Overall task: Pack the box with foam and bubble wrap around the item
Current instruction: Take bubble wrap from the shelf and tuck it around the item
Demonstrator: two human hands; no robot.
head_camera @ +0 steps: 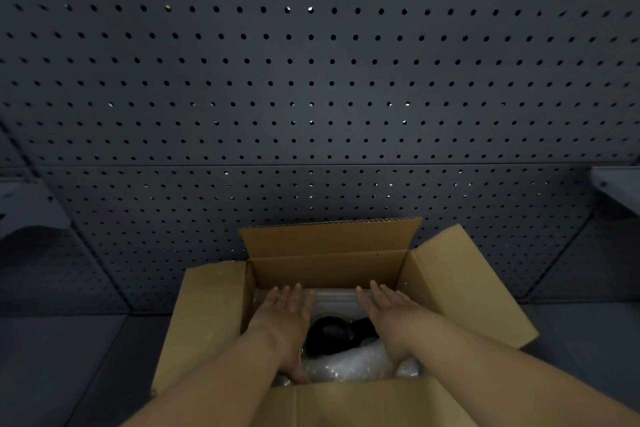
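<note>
Cardboard box [332,270] sits open on the dark table [69,357], hard against a grey pegboard wall [311,80]. All four flaps are up or splayed: far flap upright, left and right flaps angled outward, near flap at the bottom edge of the view.

Both forearms reach down into the box from the near side.

Left hand [287,312]: inside the box on the left, fingers straight and close together, pointing toward the far wall. Grip wide, holding nothing; whether the palm presses the packing under it I cannot tell.

Right hand [388,312]: inside the box on the right, fingers straight and slightly spread, also pointing at the far wall. Grip wide, nothing held.

Black item [332,333]: rounded, glossy, low in the middle of the box, between the two hands. Its exact kind cannot be told in the dim light.

Bubble wrap [349,364]: clear, crumpled, bunched just beside the item on the near side, between the wrists.

White foam [334,298]: a pale ridged strip along the far side of the box interior, beyond the item, between the fingertips of the two hands.

A grey shelf bracket [616,184] shows at the right edge of the wall.
</note>
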